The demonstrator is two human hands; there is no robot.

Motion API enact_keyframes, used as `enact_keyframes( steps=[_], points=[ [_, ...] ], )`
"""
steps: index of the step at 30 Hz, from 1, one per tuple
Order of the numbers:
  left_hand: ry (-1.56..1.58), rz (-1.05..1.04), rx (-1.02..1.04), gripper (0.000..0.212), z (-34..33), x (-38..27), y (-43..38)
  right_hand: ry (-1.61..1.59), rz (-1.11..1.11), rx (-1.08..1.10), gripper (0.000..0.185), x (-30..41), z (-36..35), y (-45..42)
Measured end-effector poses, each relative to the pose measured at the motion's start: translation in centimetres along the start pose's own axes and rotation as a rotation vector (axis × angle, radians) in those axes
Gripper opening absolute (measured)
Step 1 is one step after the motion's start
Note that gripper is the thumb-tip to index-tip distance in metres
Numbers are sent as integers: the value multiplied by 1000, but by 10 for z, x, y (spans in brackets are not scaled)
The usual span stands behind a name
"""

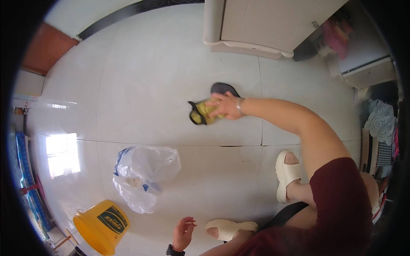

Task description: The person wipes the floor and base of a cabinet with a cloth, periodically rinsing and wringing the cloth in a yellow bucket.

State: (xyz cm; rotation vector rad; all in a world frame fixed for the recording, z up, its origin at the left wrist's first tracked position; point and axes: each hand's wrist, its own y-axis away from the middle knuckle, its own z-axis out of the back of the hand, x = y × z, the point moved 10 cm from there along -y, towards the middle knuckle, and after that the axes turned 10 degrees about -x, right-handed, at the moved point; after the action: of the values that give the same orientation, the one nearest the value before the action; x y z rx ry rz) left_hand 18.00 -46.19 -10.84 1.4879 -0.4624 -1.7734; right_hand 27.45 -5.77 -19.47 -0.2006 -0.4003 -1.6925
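My right hand point(225, 105), with a bracelet at the wrist, lies over a yellow-green item with black trim point(199, 113) on the tiled floor. Blur and the fingers hide part of this item, and its kind and any grip on it cannot be told. A dark grey rounded thing point(223, 89) shows just beyond the same hand. Low in the picture, my left hand point(184, 233) is held loosely curled with nothing in it, a dark watch point(175, 250) on its wrist. Left of centre sits a clear plastic bag point(163, 163) with blue print and something pale inside.
A yellow plastic bucket point(123, 220) with a dark label lies tipped at the lower left. My feet are in cream slippers point(281, 182). A pale cabinet point(266, 22) stands at the top; household items and cloths point(381, 121) line the right edge.
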Motion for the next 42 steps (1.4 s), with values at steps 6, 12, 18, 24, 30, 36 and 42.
enact_keyframes(
  steps=[6,12,18,24,30,36,42],
  points=[
    [98,0,45,31,16,-80,25,168,542,666,39,39,-42,150],
    [-321,-249,-82,33,-2,-238,68,272,-12,-70,32,-59,68,30],
    [-471,-251,-8,31,-55,-249,53,279,-399,-240,48,-169,79,-11],
    [-374,-103,-18,27,-87,-230,38,126,-497,-89,51,-142,11,167],
    [-1025,-266,106,30,-91,-152,24,-168,-516,-400,33,-89,9,306],
    [-747,-122,115,31,-81,-163,2,-182,-1303,-824,47,-295,60,369],
    [-720,-138,125,31,-93,-185,10,-81,-916,-541,44,-163,25,206]
  ],
)
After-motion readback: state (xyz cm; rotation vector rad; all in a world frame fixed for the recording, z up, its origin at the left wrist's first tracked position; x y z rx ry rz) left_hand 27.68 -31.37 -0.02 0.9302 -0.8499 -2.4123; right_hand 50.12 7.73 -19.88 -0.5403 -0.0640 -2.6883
